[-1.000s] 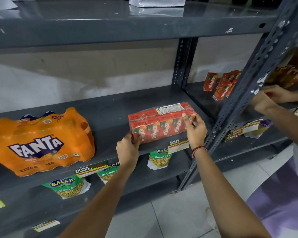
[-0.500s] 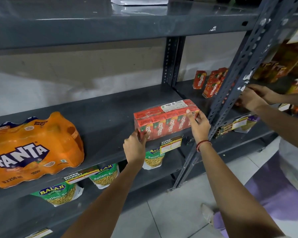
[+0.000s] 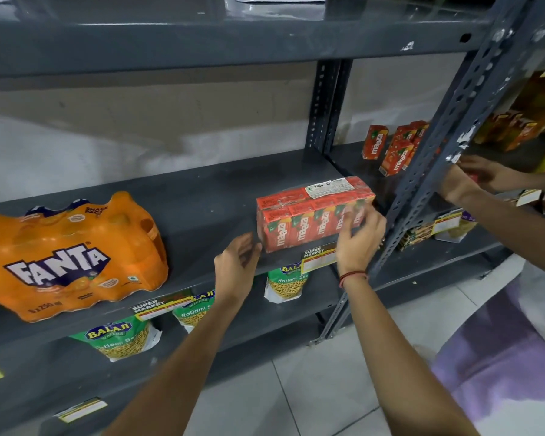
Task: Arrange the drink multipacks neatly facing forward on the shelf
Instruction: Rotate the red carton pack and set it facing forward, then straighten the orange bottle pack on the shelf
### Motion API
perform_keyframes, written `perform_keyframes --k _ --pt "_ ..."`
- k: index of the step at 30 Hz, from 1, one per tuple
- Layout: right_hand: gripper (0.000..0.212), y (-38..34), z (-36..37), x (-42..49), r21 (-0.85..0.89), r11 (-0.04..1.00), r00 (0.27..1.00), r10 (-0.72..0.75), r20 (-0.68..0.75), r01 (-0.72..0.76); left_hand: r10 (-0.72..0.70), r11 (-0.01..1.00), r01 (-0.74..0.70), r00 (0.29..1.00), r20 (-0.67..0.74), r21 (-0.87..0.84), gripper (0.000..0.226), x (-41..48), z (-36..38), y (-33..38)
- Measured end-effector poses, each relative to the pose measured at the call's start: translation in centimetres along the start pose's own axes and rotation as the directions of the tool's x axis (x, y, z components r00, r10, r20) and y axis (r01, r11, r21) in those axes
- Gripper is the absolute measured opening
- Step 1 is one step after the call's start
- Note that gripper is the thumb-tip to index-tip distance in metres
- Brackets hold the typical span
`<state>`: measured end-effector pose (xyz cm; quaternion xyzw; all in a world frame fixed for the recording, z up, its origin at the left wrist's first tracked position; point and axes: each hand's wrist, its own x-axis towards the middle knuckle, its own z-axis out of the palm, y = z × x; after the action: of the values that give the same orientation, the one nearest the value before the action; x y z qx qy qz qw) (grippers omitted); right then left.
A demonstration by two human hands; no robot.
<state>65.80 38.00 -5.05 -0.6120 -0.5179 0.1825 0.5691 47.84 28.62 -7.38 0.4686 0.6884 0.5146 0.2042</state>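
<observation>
**Hands open beside juice pack on middle shelf**

While both arms reach toward the grey metal shelf, nothing is being gripped. Far left on that shelf sits the orange soda multipack, logo facing out, tilted a bit with its front edge near the shelf lip. Under it, on the lower level, green snack bags stand behind price tags. Middle: left hand hovers just off the left end of the red juice carton pack, fingers spread loose, not touching as far as I can tell. The pack sits on the shelf near the front edge, right of centre, brand faces forward, white label on top, right end angled slightly back. Right hand is in front of the pack's right end, fingers open and blurred; contact with the wrap can't be told. Red thread band on that wrist. Right of the slotted upright post, loose red juice cartons stand on the next bay. Far right, another person's hands reach into that bay.
</observation>
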Motion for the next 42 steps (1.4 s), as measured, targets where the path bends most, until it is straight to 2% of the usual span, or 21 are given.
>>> perform_keyframes --k 4,7,10,14,16,19,21,25,31,35,42 --pt "0.031 -3.0 3.1 -7.8 0.074 0.969 0.958 -0.246 0.145 0.238 0.054 0.999 -0.052 0.975 -0.218 0.013 0.035 -4.0 -4.6 -2.7" --pt "0.032 -5.4 5.8 -12.8 0.184 0.925 0.880 -0.376 0.291 0.334 0.106 0.988 -0.050 0.906 -0.411 0.144 0.032 -6.4 -8.7 -4.7" --pt "0.039 -7.3 8.4 -16.2 0.250 0.907 0.803 -0.417 0.426 0.339 0.127 0.982 -0.023 0.815 -0.565 0.186 0.035 -7.3 -13.1 -6.1" --pt "0.058 -8.6 11.1 -19.1 0.291 0.923 0.665 -0.383 0.641 0.252 0.036 0.996 0.034 0.719 -0.694 0.087 0.051 -6.8 -18.5 -7.7" --pt "0.067 -9.2 12.2 -20.4 0.305 0.931 0.615 -0.363 0.700 0.203 -0.035 0.995 0.093 0.721 -0.693 0.046 0.062 -6.5 -20.8 -8.7" --pt "0.073 -9.7 13.4 -21.5 0.269 0.954 0.567 -0.295 0.769 0.130 -0.106 0.980 0.182 0.819 -0.563 0.082 0.079 -6.2 -23.0 -10.0" --pt "0.072 -9.9 14.0 -21.6 0.234 0.964 0.538 -0.266 0.800 0.128 -0.151 0.976 0.209 0.855 -0.497 0.063 0.085 -6.1 -24.0 -10.4" --pt "0.069 -9.8 14.2 -21.0 0.221 0.963 0.518 -0.268 0.812 0.152 -0.182 0.964 0.254 0.842 -0.508 0.076 0.080 -5.7 -24.7 -10.5" --pt "0.065 -9.7 13.7 -20.0 0.246 0.949 0.473 -0.312 0.824 0.197 -0.153 0.963 0.244 0.845 -0.512 0.114 0.072 -5.7 -24.7 -10.6" --pt "0.063 -9.1 13.0 -18.5 0.228 0.954 0.478 -0.295 0.827 0.193 -0.125 0.965 0.227 0.844 -0.522 0.135 0.063 -5.9 -23.6 -10.2" --pt "0.061 -7.4 10.8 -15.6 0.181 0.967 0.535 -0.250 0.807 0.180 -0.169 0.973 0.225 0.848 -0.503 0.054 0.069 -4.9 -20.5 -9.1"
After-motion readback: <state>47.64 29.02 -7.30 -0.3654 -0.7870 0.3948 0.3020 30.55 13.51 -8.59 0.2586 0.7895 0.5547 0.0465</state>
